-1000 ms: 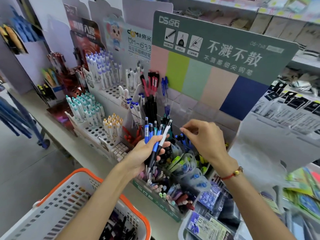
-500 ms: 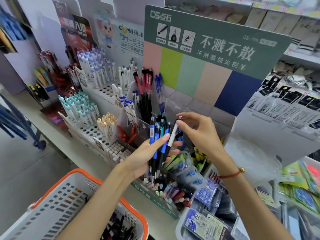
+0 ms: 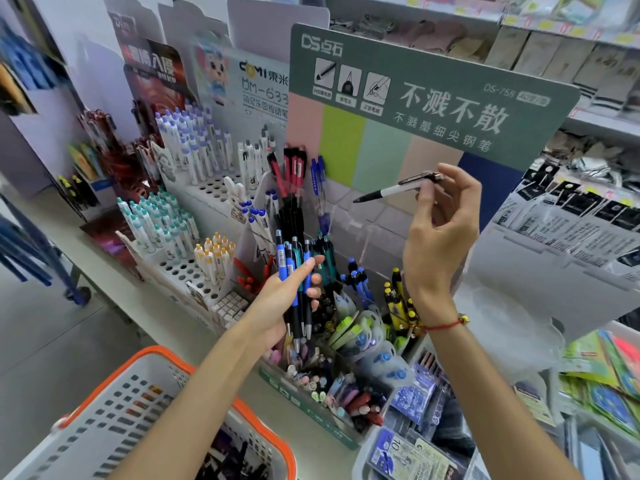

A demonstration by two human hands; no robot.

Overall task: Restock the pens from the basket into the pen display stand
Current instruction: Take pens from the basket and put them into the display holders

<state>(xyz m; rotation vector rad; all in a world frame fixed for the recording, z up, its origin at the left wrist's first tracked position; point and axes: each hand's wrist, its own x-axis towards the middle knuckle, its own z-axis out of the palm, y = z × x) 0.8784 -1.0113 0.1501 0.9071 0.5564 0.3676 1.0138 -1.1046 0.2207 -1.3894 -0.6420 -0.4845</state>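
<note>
My left hand (image 3: 287, 299) grips a bundle of blue, teal and black pens (image 3: 298, 289), tips down, just above the front of the pen display stand (image 3: 311, 407). Raised before the stand's green header card (image 3: 433, 109), my right hand (image 3: 443, 233) pinches a single white and black pen (image 3: 391, 190) by its clip end; the pen lies nearly level, tip pointing left. The orange-rimmed white basket (image 3: 138, 386) sits at the bottom left under my left forearm, with dark pens inside.
White tiered stands (image 3: 194, 268) with capped pens fill the counter to the left. Red, black and blue pens (image 3: 294, 188) stand upright behind my left hand. Packaged goods (image 3: 571, 223) hang at right; a tray of packets (image 3: 408, 455) lies at bottom right.
My right hand drew the white and black pen out of the left hand's bundle and lifted it up and to the right. The left hand stayed about where it was.
</note>
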